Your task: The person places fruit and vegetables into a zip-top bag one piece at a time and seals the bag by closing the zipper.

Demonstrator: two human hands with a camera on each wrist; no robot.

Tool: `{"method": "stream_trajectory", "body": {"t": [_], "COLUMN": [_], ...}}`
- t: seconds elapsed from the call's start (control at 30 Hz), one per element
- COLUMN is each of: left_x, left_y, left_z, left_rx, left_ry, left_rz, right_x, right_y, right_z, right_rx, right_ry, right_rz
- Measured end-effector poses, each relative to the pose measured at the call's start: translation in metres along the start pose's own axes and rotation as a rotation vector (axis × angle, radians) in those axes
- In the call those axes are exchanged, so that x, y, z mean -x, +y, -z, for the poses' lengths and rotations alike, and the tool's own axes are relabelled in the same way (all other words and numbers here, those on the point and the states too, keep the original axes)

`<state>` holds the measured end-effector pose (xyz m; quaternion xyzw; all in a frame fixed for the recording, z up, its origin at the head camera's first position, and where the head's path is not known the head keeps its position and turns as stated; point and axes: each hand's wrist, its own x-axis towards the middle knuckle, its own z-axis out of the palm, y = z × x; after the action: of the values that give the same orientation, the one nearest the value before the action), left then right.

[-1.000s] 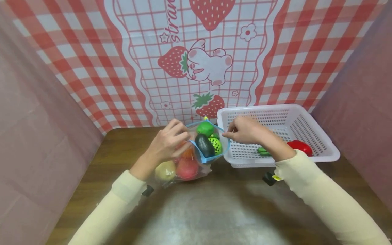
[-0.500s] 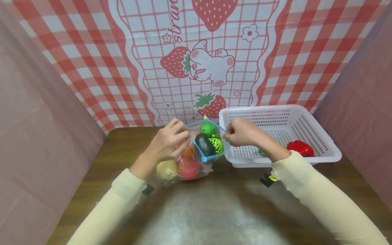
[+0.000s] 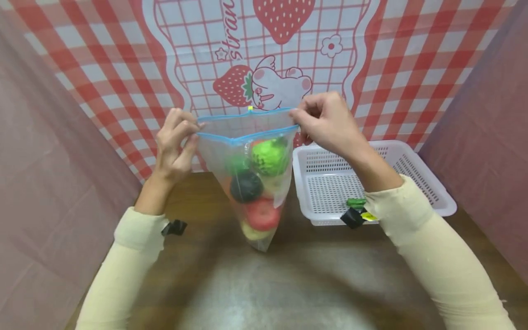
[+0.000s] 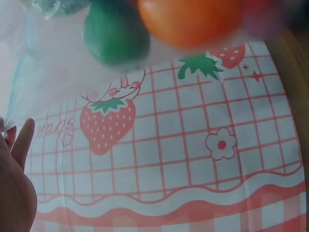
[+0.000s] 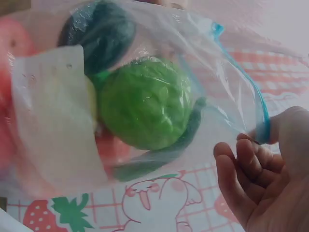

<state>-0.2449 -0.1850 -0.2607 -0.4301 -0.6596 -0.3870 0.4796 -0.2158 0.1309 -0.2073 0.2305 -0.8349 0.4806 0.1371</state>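
Note:
A clear zip bag (image 3: 214, 156) with a blue zip edge and a yellow slider (image 3: 250, 108) hangs upright between my hands, its mouth open. My left hand (image 3: 175, 144) pinches its left top corner; my right hand (image 3: 327, 119) pinches the right one, seen also in the right wrist view. Inside are a bright green lumpy ball (image 5: 145, 104), a long dark green piece (image 5: 159, 159), a dark oval fruit (image 3: 246, 187), a green fruit (image 4: 116, 34), an orange fruit (image 4: 190, 19), a red round fruit (image 3: 262, 213) and a pale yellow one (image 3: 255, 233).
A white perforated basket (image 3: 303, 183) stands at the right, holding a small green piece (image 3: 355, 202); my right forearm covers part of it. A strawberry-print cloth (image 3: 119, 87) hangs behind the wooden table (image 3: 264, 293).
Both hands have risen and moved apart, lifting the bag upright and stretching its mouth wide. The fruit has settled lower in it. The red pepper in the basket is now hidden from view.

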Motion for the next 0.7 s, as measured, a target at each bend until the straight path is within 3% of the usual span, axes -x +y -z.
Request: {"method": "stream_trajectory", "body": {"t": [0.13,0.37,0.53,0.7], "left_x": [0.001,-0.007,-0.002,0.015], "left_y": [0.000,-0.005,-0.005,0.007], "left_z": [0.000,0.009,0.011,-0.004], "left_rx": [-0.006,-0.080,-0.126,-0.138], "left_ry": [-0.006,-0.050,-0.153,-0.250], "left_rz": [-0.001,0.005,-0.036,-0.064], "right_x": [-0.002,0.002,0.007,0.013], "right_y": [-0.004,0.019,0.038,0.061], "right_z": [0.002,-0.012,-0.030,-0.033], "right_rx": [0.020,0.056,0.116,0.191], "right_ry": [-0.030,-0.116,-0.183,-0.224], "right_rz": [0.011,-0.017,-0.070,-0.159]}}
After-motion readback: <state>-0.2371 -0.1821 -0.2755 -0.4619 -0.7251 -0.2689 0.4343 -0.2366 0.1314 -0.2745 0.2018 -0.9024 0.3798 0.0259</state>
